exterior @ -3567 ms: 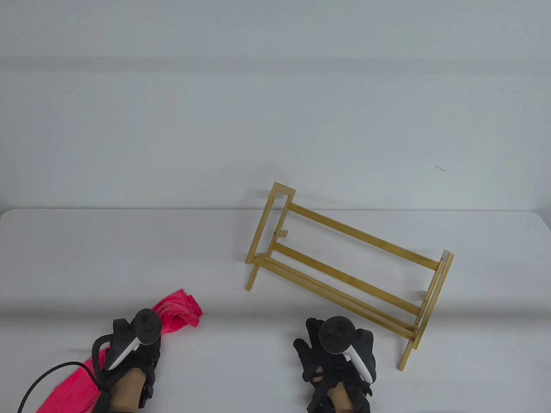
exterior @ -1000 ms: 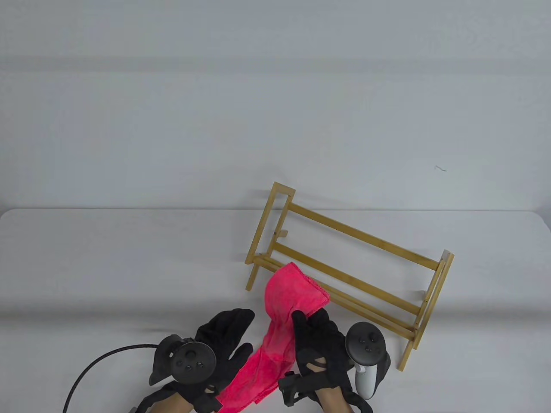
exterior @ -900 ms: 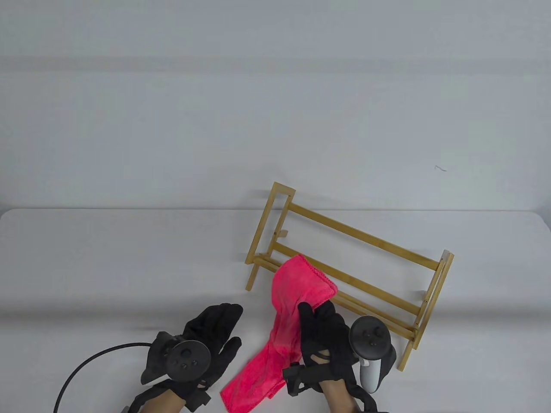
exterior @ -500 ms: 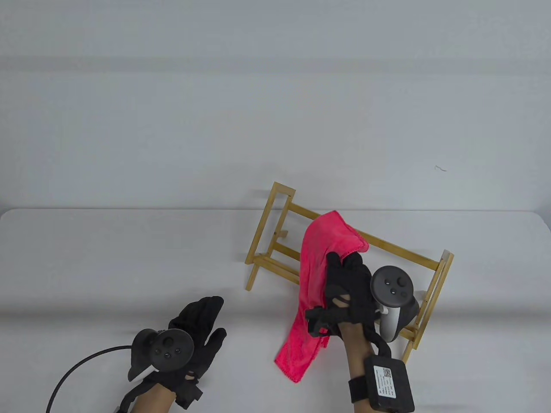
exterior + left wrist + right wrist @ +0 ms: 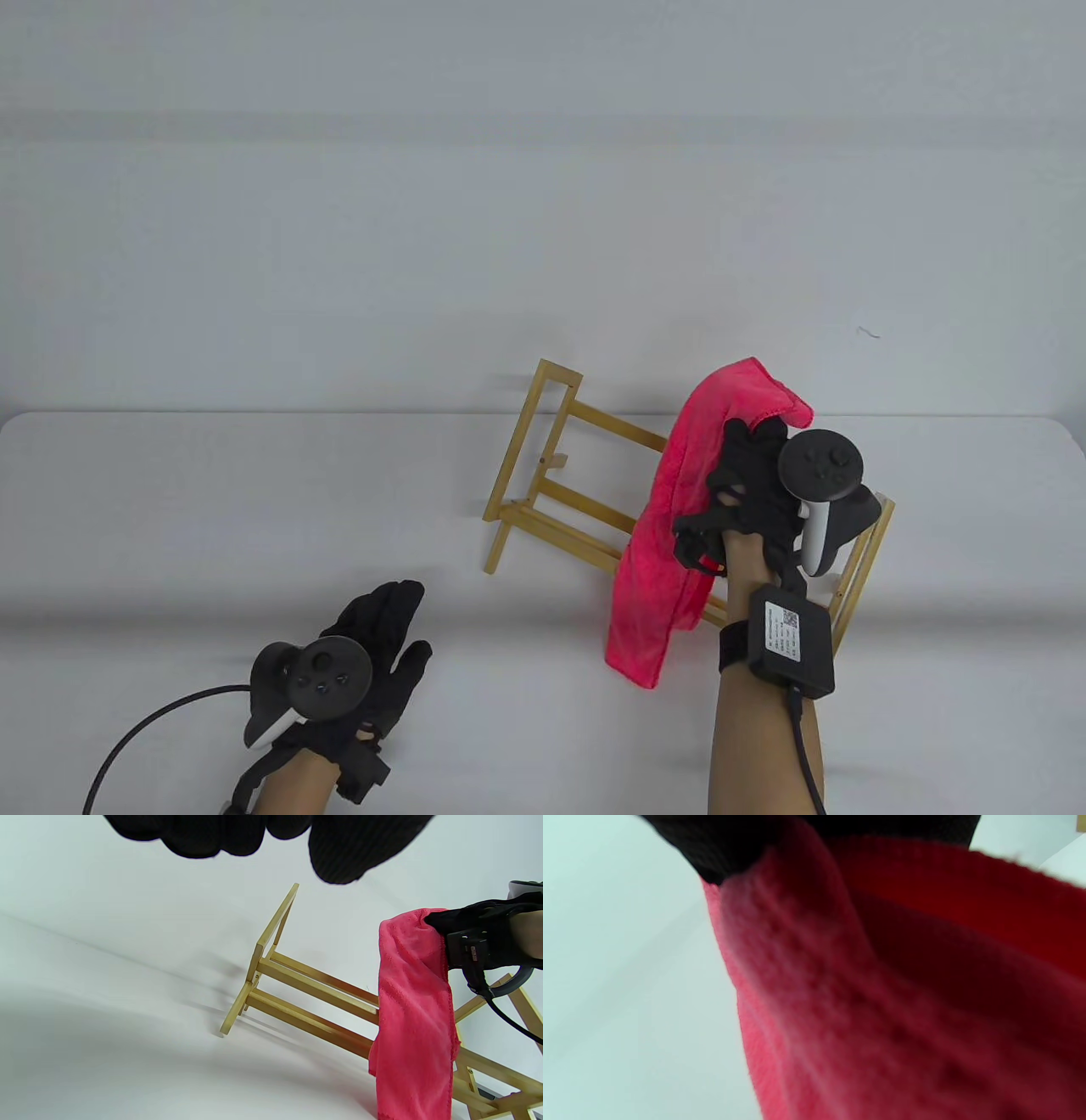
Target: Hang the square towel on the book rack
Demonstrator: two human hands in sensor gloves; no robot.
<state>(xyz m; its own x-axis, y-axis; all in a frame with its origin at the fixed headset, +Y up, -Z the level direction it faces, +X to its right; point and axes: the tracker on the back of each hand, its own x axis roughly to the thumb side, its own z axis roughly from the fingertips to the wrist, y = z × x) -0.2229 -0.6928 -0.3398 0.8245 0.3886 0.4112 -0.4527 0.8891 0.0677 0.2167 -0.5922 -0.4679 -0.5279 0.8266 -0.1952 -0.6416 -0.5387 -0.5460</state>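
Note:
My right hand (image 5: pixel 751 463) grips the pink-red towel (image 5: pixel 679 518) near its top and holds it up over the right half of the wooden book rack (image 5: pixel 556 501). The towel hangs down in front of the rack's rails, and its lower end reaches the table in front. In the left wrist view the towel (image 5: pixel 413 1018) drapes in front of the rack (image 5: pixel 297 993). In the right wrist view the towel (image 5: pixel 903 997) fills the frame under my gloved fingers (image 5: pixel 734 840). My left hand (image 5: pixel 382 632) is open and empty, at the front left over the table.
The rack stands at an angle on the white table (image 5: pixel 212 509), its left end frame (image 5: pixel 530 441) farther back. A black cable (image 5: pixel 144 730) runs from my left wrist. A small scrap (image 5: pixel 867 332) lies on the far surface.
My right hand has carried the towel up and to the right, from the rack's middle to above its right half. My left hand has drawn back a little toward the front left.

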